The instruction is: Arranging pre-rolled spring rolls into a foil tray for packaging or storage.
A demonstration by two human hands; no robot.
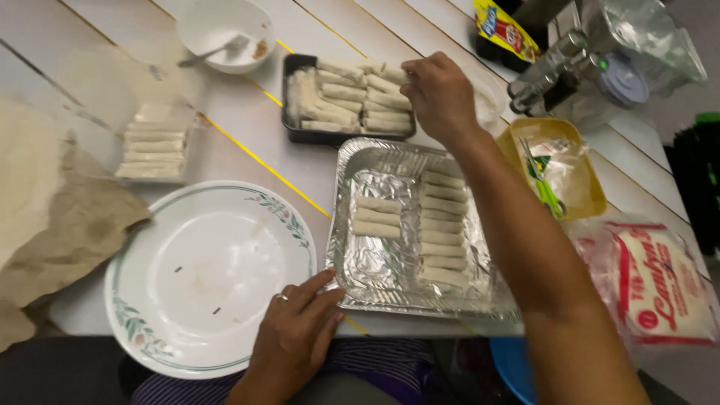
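Nearest us, her left hand [296, 330] rests flat, empty, at the foil tray [352, 161] corner, steadying it, while the right hand [439, 94] pinches a roll [394, 75] in the black tray [292, 64] beyond; lifting gently should keep its wrapper from tearing.

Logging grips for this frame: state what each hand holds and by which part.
Right hand pinches one end of a pale roll over the black tray. Left hand holds nothing; its fingers rest against the foil pan and plate.

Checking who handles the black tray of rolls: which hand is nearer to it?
Right. The right hand is over the black tray, its fingers on a roll; the left hand rests far off by the plate.
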